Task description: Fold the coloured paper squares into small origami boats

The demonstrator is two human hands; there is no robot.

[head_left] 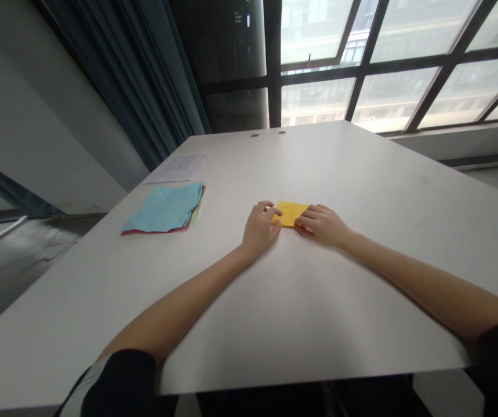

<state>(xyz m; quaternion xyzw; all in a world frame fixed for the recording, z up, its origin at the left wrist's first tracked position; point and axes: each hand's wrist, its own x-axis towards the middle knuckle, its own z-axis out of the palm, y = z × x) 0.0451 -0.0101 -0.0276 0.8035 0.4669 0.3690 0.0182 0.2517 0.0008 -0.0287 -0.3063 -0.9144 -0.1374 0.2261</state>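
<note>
A small folded yellow cloth (291, 212) lies flat on the white table, between my two hands. My left hand (261, 229) is at its left end, with curled fingers over the edge and the thumb at the near corner. At the right end, my right hand (319, 225) has its fingers bent together on the cloth, gripping the near right corner. Both ends of the cloth are partly hidden under my fingers.
To the left lies a stack of cloths (164, 205), light blue on top with red and green edges showing. A printed sheet of paper (178, 168) rests behind it. The white table (249, 324) reaches toward windows and a blue curtain (135, 75).
</note>
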